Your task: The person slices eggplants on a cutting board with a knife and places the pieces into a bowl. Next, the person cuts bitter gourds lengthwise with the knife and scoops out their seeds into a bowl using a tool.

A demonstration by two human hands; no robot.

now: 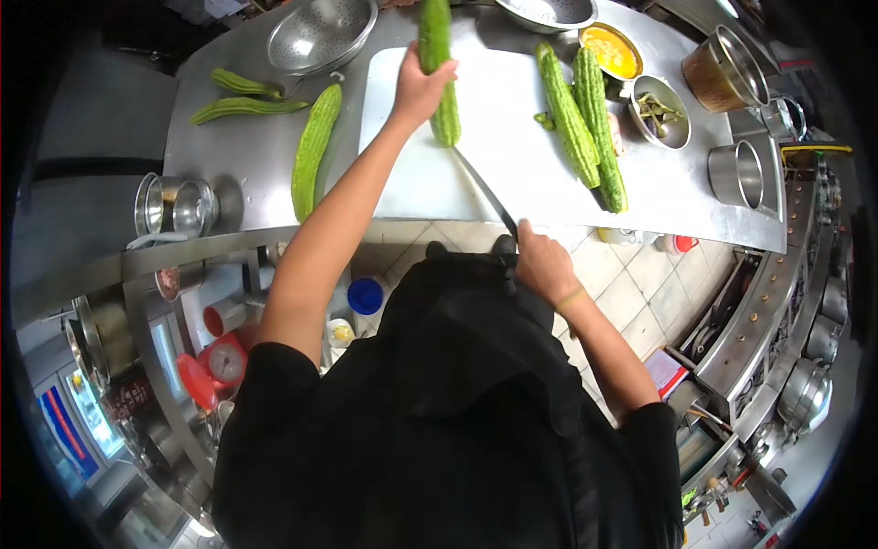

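Observation:
My left hand [421, 90] is wrapped round the middle of a long green bitter melon [445, 121], held lengthwise over the white cutting board [393, 188]. In my right hand [541, 263] is the handle of a knife [485, 189]. The blade points up and left, its tip at or close to the melon's lower end; I cannot tell whether they touch. Right of this, two ridged bitter melons [569, 119] lie side by side on the board. Another bitter melon [316, 151] rests on the steel table, left of the board.
Thin green ridged pieces [247, 110] lie at the table's left. Behind the board stand a colander [322, 37] and a second colander [551, 11]. A bowl of yellow liquid [611, 50], a scrap bowl [660, 112] and a steel pot [735, 174] stand right. A stove [768, 311] flanks the floor.

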